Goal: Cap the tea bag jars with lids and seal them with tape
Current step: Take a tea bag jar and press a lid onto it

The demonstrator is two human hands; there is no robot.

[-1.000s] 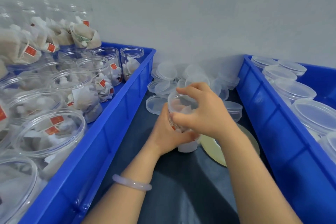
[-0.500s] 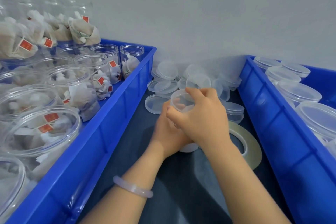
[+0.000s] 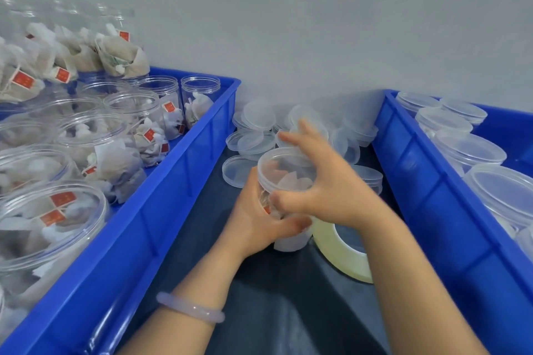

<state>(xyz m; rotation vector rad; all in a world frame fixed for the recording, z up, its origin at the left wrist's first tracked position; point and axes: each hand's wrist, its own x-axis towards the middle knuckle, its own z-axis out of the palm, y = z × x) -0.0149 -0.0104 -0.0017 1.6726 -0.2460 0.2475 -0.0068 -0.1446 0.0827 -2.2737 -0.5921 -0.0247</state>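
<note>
I see my left hand gripping the jar just left of the tape roll, while my right hand, now rotated, clasps its lid, so capping looks nearly finished.

The left hand reaches in from the lower left and wraps round the lower body of a clear round plastic jar, with the palm on its left side and the thumb across the near face. Its bare forearm carries a pale lilac smooth bangle at the wrist. The right hand arches over the jar's top from the right, thumb against the near side, fingers curved over the far rim and slightly blurred. The right forearm slants in from the lower right.
</note>
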